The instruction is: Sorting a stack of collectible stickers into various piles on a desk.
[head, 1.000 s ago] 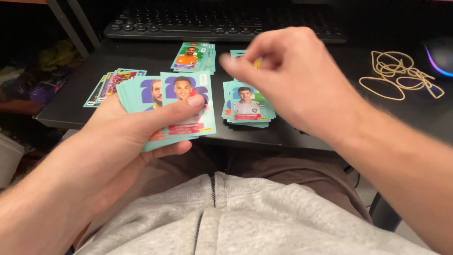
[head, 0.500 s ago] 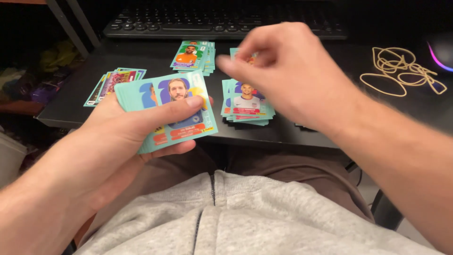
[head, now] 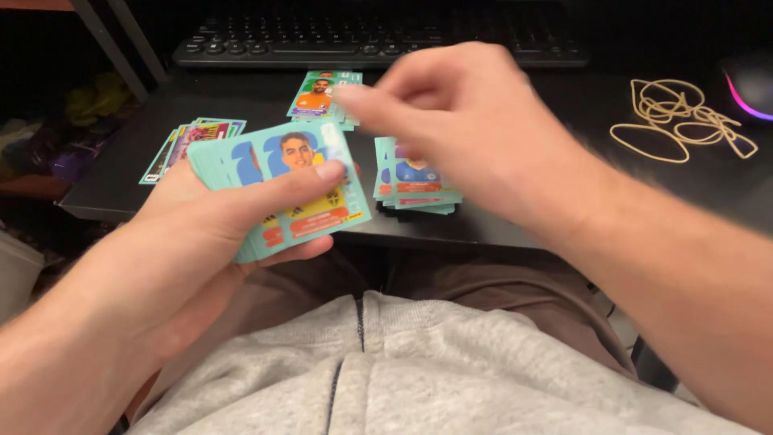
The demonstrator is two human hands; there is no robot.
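Note:
My left hand (head: 213,234) grips a thick fanned stack of teal sticker cards (head: 302,189), thumb pressed across the top card, which shows a portrait of a player. My right hand (head: 475,129) hovers blurred above the desk, fingers bunched and pointing left toward the fanned stack. No card shows in it. Below it lies a pile of teal cards (head: 415,189) near the desk's front edge. A second pile (head: 318,93) sits farther back, partly hidden by my right fingertips. A third, looser pile (head: 189,137) lies at the left, behind my left hand.
A black keyboard (head: 322,40) runs along the back of the black desk (head: 105,189). Tan rubber bands (head: 680,121) lie in a tangle at the right, next to a mouse with a purple glow (head: 753,80). My grey sweatshirt fills the foreground.
The top card of the held stack has changed twice, and so has the top card of the near pile. My right hand has swung left from above that pile toward the held stack.

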